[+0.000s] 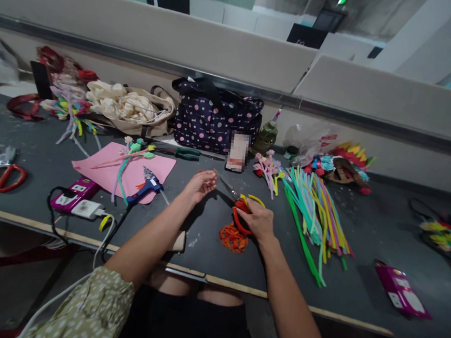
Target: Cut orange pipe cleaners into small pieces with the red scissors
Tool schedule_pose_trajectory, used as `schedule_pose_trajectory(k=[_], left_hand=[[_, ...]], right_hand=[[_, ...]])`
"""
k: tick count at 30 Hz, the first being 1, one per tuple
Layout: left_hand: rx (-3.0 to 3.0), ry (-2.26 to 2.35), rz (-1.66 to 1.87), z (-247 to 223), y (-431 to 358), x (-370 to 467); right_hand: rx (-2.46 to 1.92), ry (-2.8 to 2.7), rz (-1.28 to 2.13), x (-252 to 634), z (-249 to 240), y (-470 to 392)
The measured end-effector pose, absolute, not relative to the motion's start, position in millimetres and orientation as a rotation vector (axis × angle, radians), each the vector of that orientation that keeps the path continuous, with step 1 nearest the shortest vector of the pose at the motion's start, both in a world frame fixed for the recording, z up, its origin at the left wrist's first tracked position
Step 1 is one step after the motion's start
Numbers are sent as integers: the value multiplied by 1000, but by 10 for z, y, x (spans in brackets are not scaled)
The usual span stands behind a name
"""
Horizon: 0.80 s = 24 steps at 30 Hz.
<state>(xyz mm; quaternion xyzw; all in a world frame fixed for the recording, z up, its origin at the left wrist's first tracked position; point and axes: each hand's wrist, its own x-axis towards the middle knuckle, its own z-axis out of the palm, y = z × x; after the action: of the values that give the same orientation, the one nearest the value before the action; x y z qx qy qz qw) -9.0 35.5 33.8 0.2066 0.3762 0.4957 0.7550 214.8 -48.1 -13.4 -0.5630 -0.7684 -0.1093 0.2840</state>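
My right hand (258, 218) grips scissors (241, 204) with red and yellow handles, their blades pointing up and left. At the blade tips, the fingers of my left hand (202, 184) are pinched on a small orange piece (214, 172), too small to make out well. Just below the scissors lies a pile of short orange pieces (233, 237) on the dark table. A blue glue gun (146, 186) rests on a pink sheet (108, 167) to the left of my left hand. To the right of my right hand is a bundle of coloured fuzzy stems (319, 213).
A dotted dark bag (217, 116), a phone (238, 152) and a green bottle (267, 136) stand behind my hands. Pliers (183, 153) lie near the bag. Power strips (75, 194) are at left and right (401, 289); other scissors (10, 173) lie far left.
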Motion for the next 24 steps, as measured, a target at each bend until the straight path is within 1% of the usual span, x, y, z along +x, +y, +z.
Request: schedule_pose_trajectory(k=[6,14,24], left_hand=[[410,931,1119,332,406,-130],[622,1024,1421,418,406,-201],[818,1104,1491,467,375,-208]], right_hand=[[-1645,-1990,-313,2170,-168,-467],[-1830,-2072,-311,2077,-21,-530],[-1904,-2127,-383,1983,98,-576]])
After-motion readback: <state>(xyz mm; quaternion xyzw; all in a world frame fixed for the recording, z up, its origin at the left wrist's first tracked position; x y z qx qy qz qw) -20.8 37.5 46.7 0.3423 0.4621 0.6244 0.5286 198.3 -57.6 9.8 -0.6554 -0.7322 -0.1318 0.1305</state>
